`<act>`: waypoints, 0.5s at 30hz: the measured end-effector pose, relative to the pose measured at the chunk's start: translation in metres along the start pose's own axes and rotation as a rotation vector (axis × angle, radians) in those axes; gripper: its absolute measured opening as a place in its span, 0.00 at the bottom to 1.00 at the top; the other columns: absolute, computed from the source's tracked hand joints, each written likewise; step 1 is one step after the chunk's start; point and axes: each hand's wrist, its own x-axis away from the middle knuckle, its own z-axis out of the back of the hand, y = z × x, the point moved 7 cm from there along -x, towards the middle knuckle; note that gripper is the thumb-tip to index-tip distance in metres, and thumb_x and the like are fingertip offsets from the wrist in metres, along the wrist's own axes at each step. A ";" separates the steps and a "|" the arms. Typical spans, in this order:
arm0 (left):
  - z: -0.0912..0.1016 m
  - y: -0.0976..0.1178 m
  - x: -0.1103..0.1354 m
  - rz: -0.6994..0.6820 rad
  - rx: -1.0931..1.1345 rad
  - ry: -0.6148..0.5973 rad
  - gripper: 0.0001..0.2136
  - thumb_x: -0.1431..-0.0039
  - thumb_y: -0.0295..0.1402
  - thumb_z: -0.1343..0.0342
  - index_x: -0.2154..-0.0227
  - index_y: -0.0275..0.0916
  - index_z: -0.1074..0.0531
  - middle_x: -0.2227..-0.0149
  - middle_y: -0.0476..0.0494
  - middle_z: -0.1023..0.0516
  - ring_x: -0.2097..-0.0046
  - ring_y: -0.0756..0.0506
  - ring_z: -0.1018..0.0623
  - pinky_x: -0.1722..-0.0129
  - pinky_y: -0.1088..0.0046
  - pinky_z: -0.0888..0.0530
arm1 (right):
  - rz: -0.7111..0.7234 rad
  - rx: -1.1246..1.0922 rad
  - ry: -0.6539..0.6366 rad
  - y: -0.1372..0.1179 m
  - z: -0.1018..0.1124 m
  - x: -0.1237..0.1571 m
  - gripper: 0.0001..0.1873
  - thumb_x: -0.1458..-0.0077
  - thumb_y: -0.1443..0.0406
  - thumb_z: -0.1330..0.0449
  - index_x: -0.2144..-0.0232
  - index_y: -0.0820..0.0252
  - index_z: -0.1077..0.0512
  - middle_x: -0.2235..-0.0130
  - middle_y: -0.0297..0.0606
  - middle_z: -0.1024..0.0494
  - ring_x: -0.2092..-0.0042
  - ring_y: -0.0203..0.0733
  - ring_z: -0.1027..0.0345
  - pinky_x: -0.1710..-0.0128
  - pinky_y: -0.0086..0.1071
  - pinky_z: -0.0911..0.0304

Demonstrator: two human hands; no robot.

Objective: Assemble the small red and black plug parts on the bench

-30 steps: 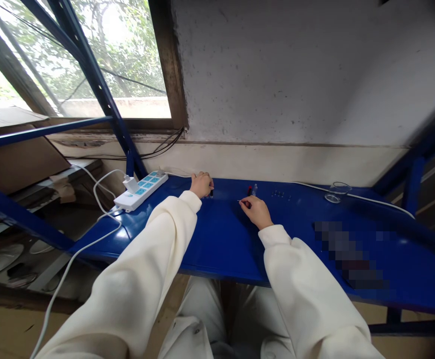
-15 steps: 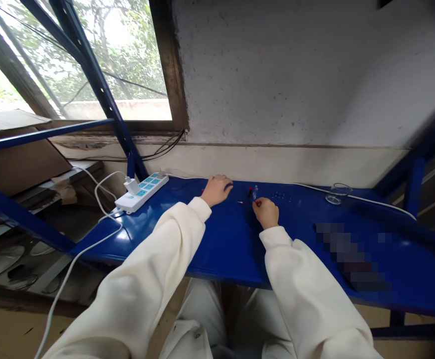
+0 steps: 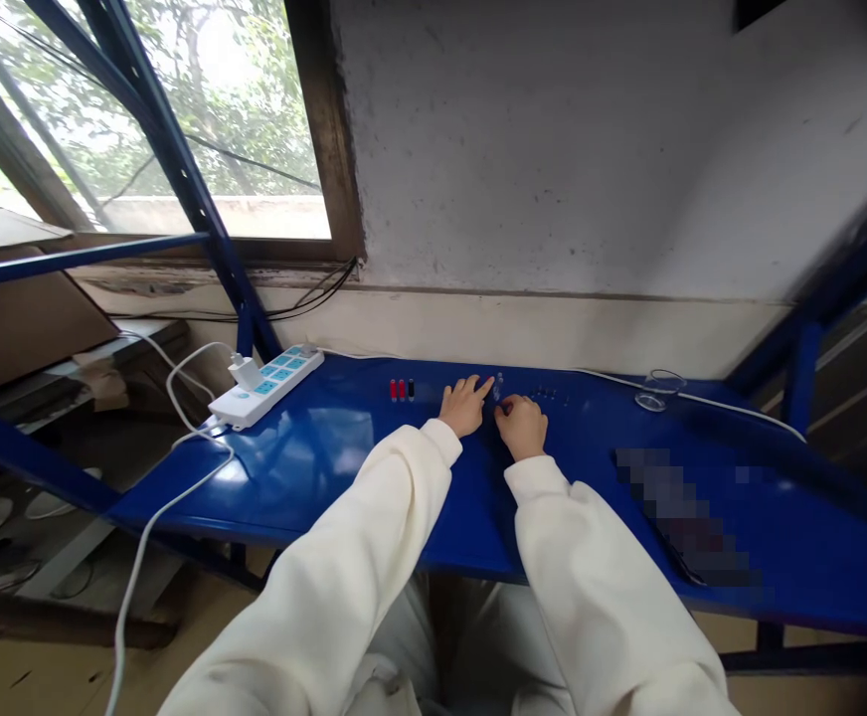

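Note:
Both my hands rest near the middle back of a blue metal table [image 3: 374,467]. My left hand [image 3: 463,403] lies with fingers stretched toward a small clear vial-like thing [image 3: 498,382], fingertips almost touching it. My right hand [image 3: 521,425] is curled beside it, fingers pinched together on something too small to make out. Left of my hands stand three small upright pieces, two red and one black [image 3: 402,389]. A row of tiny dark parts [image 3: 549,394] lies just right of my right hand.
A white power strip [image 3: 265,385] with blue sockets and a plugged-in charger sits at the table's left back, its white cable hanging off the edge. A small clear glass dish [image 3: 655,390] stands at the right back by a thin white cable. Blue rack posts flank the table.
My left hand left the small red and black pieces standing at the left and moved right, opening beside my right hand. My right hand shifted slightly right and curled.

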 end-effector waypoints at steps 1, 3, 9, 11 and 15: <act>0.000 0.000 -0.001 0.001 -0.010 0.012 0.22 0.42 0.29 0.59 0.44 0.45 0.46 0.45 0.41 0.41 0.48 0.41 0.38 0.56 0.60 0.38 | -0.004 0.007 0.008 0.000 -0.001 0.000 0.12 0.50 0.63 0.48 0.65 0.60 0.29 0.61 0.43 0.27 0.57 0.45 0.37 0.63 0.35 0.48; 0.003 0.000 -0.003 -0.003 -0.024 0.052 0.19 0.42 0.27 0.59 0.48 0.44 0.41 0.47 0.41 0.38 0.50 0.42 0.37 0.56 0.62 0.38 | -0.014 0.024 0.018 0.001 -0.002 0.000 0.12 0.50 0.63 0.48 0.64 0.61 0.29 0.61 0.44 0.28 0.56 0.47 0.39 0.61 0.37 0.49; 0.015 -0.003 -0.007 0.039 -0.010 0.140 0.08 0.44 0.27 0.54 0.64 0.38 0.30 0.61 0.42 0.29 0.58 0.44 0.32 0.59 0.65 0.38 | -0.039 0.063 0.017 0.004 -0.008 -0.003 0.15 0.49 0.62 0.48 0.62 0.62 0.30 0.59 0.48 0.30 0.55 0.49 0.42 0.60 0.42 0.51; 0.020 -0.005 -0.004 0.051 0.030 0.166 0.07 0.45 0.28 0.52 0.66 0.38 0.30 0.63 0.42 0.29 0.59 0.44 0.32 0.59 0.65 0.37 | -0.032 0.062 0.024 0.004 -0.010 -0.004 0.15 0.49 0.61 0.49 0.62 0.62 0.30 0.59 0.48 0.30 0.55 0.50 0.42 0.60 0.42 0.51; 0.035 -0.016 0.008 0.157 0.198 0.278 0.04 0.47 0.29 0.48 0.68 0.38 0.29 0.66 0.44 0.28 0.62 0.45 0.30 0.62 0.68 0.35 | -0.031 0.053 0.026 0.005 -0.014 -0.008 0.15 0.48 0.61 0.49 0.62 0.63 0.29 0.58 0.47 0.30 0.55 0.50 0.42 0.59 0.43 0.51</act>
